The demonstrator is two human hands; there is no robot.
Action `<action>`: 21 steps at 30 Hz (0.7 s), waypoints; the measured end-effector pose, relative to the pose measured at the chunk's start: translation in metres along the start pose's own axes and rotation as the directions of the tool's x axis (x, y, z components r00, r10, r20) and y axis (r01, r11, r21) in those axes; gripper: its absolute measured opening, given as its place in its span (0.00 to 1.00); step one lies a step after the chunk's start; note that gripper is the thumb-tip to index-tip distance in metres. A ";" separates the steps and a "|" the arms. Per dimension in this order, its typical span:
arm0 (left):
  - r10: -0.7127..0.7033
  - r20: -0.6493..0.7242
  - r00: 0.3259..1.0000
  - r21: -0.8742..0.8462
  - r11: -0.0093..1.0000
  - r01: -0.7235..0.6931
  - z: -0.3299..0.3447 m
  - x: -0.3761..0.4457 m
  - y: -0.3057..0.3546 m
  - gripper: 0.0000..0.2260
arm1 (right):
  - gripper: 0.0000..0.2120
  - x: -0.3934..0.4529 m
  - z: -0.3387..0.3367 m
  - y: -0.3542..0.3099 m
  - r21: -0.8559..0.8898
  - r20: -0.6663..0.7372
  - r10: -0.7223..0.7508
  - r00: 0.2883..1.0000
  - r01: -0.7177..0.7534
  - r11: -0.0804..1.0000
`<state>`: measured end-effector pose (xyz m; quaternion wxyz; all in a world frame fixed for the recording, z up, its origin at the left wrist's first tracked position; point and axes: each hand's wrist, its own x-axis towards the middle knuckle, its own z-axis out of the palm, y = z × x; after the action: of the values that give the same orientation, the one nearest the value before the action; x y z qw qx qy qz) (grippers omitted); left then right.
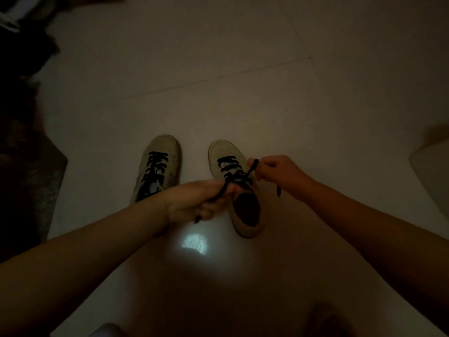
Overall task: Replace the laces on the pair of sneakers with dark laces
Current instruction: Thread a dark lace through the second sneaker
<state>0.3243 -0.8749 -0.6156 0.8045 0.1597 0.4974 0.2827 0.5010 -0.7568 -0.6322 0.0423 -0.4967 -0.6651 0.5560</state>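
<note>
Two pale sneakers stand on a light tiled floor in dim light, toes pointing away from me. The left sneaker [159, 164] carries dark laces up its front. The right sneaker [234, 188] is threaded with a dark lace [229, 166]. My left hand [194, 201] grips one end of that lace beside the shoe's opening. My right hand [274, 171] pinches the other end, pulled up and to the right of the shoe. The two ends cross above the tongue.
A dark rug or pile [21, 152] runs along the left edge of the floor. A pale object [432, 171] sits at the right edge. A bright light spot [194, 243] reflects off the tiles just below the right sneaker.
</note>
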 end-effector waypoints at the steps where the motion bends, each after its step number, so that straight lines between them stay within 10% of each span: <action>1: 0.100 -0.099 0.990 -0.035 0.994 -0.104 0.004 0.004 0.002 0.09 | 0.16 -0.001 0.003 0.000 -0.001 0.081 -0.005 0.997 0.005 1.000; 4: 0.391 -0.292 0.873 0.207 0.917 -0.341 0.019 0.015 0.003 0.14 | 0.12 -0.004 0.009 -0.004 -0.054 0.205 -0.031 0.978 0.043 0.998; 7: 0.594 -0.200 0.780 0.567 0.719 -0.402 0.024 0.024 -0.002 0.17 | 0.09 -0.007 0.010 -0.018 -0.085 0.243 -0.055 0.968 0.078 0.993; 13: 0.606 -0.215 0.765 0.818 0.540 -0.198 0.007 0.033 0.001 0.13 | 0.09 -0.007 0.004 -0.017 -0.205 0.110 -0.139 0.984 0.159 0.966; 21: 0.475 -0.431 0.767 0.604 0.783 -0.146 -0.012 0.011 -0.019 0.15 | 0.11 -0.008 -0.012 0.013 0.079 0.059 0.116 0.991 -0.121 0.990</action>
<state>0.3233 -0.8837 -0.6389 0.4819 0.3716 0.7344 0.3005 0.5204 -0.7555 -0.6332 0.0117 -0.5180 -0.6119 0.5976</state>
